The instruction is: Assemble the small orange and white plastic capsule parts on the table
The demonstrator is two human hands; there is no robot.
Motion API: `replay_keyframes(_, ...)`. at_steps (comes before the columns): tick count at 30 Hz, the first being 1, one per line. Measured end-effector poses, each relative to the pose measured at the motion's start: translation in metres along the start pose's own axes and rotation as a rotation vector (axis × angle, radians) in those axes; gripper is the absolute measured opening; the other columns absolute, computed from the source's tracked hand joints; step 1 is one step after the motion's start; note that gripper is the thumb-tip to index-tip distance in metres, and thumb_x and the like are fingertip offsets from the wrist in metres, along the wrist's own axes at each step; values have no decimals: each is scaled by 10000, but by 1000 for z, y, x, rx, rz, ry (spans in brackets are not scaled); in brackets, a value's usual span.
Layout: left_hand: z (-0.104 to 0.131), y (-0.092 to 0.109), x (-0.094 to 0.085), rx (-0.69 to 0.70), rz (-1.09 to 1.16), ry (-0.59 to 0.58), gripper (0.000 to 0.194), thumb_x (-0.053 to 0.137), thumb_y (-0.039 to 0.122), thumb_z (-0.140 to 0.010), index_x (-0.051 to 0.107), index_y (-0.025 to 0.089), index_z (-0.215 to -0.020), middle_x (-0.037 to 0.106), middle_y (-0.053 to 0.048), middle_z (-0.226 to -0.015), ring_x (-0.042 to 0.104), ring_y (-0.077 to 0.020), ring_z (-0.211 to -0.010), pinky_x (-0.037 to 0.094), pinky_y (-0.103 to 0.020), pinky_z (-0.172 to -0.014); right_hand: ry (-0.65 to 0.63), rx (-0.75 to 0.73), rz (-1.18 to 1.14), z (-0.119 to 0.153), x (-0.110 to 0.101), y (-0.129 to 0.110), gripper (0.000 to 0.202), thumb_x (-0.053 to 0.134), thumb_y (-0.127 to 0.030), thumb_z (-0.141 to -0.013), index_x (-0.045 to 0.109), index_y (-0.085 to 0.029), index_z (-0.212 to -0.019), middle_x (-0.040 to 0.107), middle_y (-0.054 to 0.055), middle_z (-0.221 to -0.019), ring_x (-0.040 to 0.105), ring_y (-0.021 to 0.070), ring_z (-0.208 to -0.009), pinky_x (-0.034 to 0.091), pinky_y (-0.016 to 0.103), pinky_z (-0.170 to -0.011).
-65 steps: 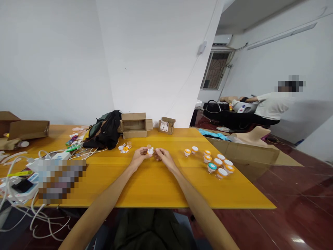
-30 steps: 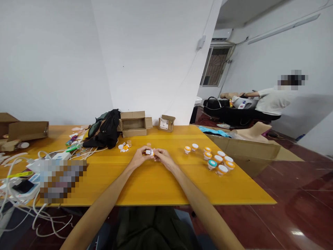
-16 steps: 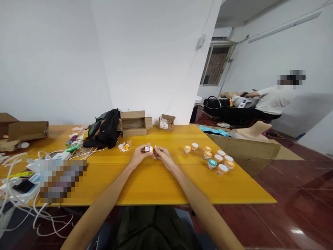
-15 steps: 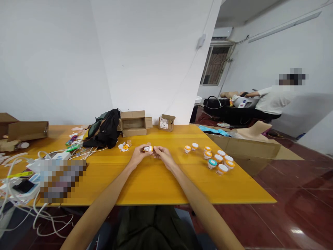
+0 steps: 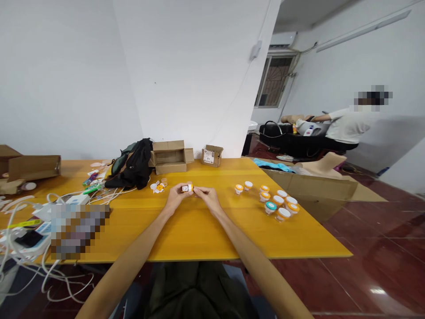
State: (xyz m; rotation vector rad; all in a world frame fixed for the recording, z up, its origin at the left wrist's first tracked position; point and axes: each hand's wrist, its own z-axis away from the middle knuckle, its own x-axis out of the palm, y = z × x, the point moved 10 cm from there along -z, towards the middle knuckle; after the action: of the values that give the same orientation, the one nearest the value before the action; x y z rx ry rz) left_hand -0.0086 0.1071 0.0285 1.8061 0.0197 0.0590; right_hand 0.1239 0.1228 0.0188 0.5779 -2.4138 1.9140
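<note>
My left hand (image 5: 174, 197) is wrapped round a small jar (image 5: 186, 188) with an orange rim and a black-and-white patterned label, held on its side above the table. The fingertips of my right hand (image 5: 207, 197) pinch at the jar's orange-rimmed end. To the right stand several lidded clear jars, most with orange and white lids, such as a large one (image 5: 283, 214) at the front, and one with a teal lid (image 5: 270, 207). Left of my hands lies a small group of loose orange and white lid pieces (image 5: 159, 187).
On the yellow table (image 5: 199, 239), an open carton (image 5: 170, 157), a small box (image 5: 211, 156) and a black bag (image 5: 133, 166) stand at the back. Cables and a power strip (image 5: 78, 201) cover the left. A person in white (image 5: 348, 127) sits far right.
The jar has shifted slightly left and up and is turned a little, its orange end now clearer. My right fingers have straightened towards it.
</note>
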Motion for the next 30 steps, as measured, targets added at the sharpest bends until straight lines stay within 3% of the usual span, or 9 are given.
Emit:
replay_keyframes(8,2,19,2,188,-187,26,259,824,290,-563,711,196,-776,682,-24,-840,612,-186,-818,456,-276,-730,27,89,-66,0,-4,17,345,829,-486,-532,749,-197,-703,736,40,-702,675,208,-743,533,347,-756)
replay_keyframes(13,4,22,5,214,-220,14,212,805,261,-597,712,210,-781,669,-24,-858,601,-190,-836,446,-276,-722,24,121,-104,-3,-5,25,337,845,-459,-507,722,-197,-679,726,39,-700,660,179,-689,522,318,-716)
replay_keyframes(20,5,23,8,190,-189,-10,375,808,268,-602,704,213,-958,670,-53,-1009,619,-191,-854,472,-283,-727,49,79,-146,-4,-10,17,327,848,-445,-502,717,-201,-674,725,33,-708,665,196,-741,530,352,-775)
replay_keyframes(26,6,27,2,230,-196,39,162,743,295,-696,703,190,-812,689,-39,-868,617,-173,-797,477,-275,-733,73,88,-163,-4,-12,17,342,864,-437,-465,715,-204,-666,724,30,-700,670,211,-788,528,373,-826)
replay_keyframes(30,6,30,3,284,-237,18,123,714,282,-724,710,192,-808,678,-29,-827,614,-166,-783,486,-260,-696,76,82,-168,-4,-12,16,362,867,-456,-451,717,-204,-663,723,24,-677,673,209,-770,533,377,-822)
